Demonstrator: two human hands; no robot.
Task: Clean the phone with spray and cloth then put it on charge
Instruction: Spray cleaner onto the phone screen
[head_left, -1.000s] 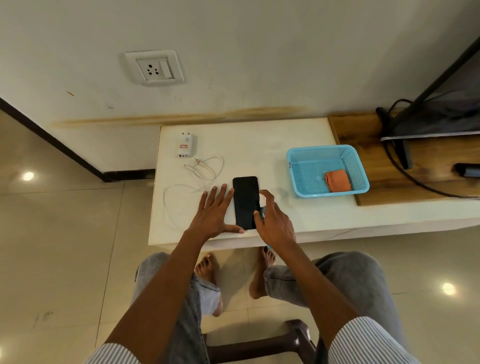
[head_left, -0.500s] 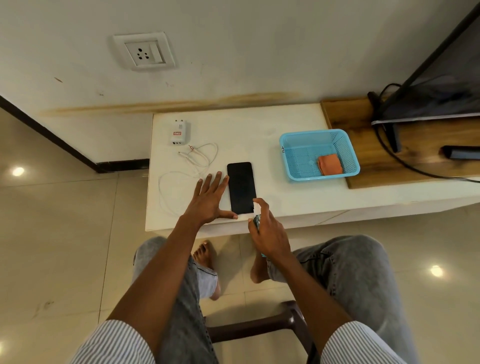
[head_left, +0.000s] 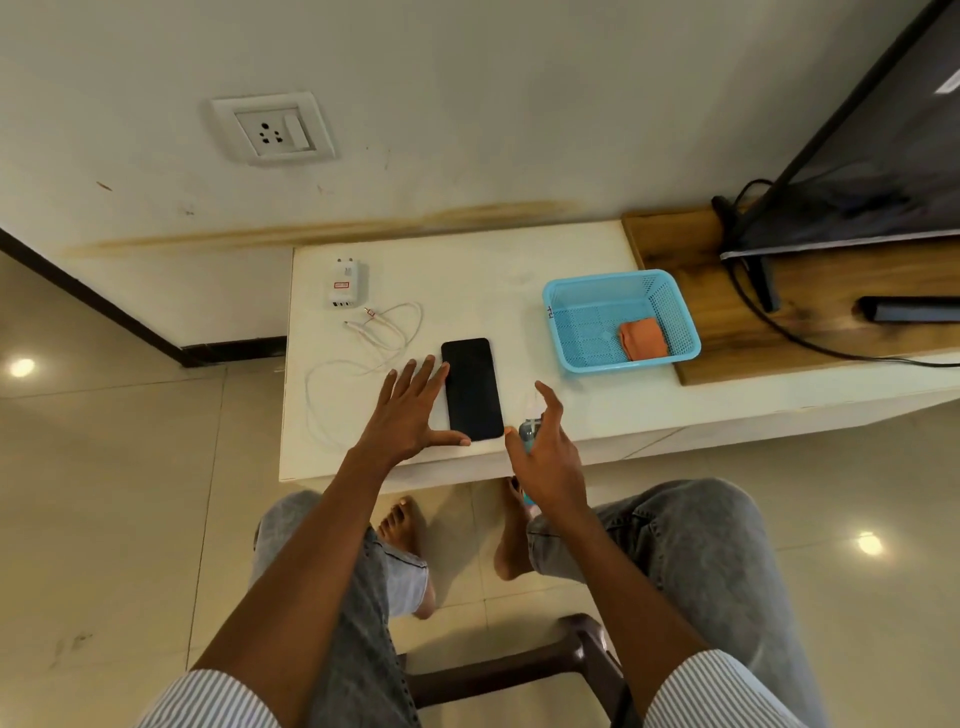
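Right hand (head_left: 545, 457) has drawn back to the bench (head_left: 519, 270) edge, its grip clamped on the spray bottle (head_left: 530, 431); I see the phone (head_left: 471, 388) at its ten o'clock, long axis twelve-to-six, left hand (head_left: 410, 415) flat alongside, fingers spread.

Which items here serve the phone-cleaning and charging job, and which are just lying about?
Job: phone, spray bottle in right hand, orange cloth in blue basket, charger, cable, wall socket.
Lying about: TV, dark remote-like bar.
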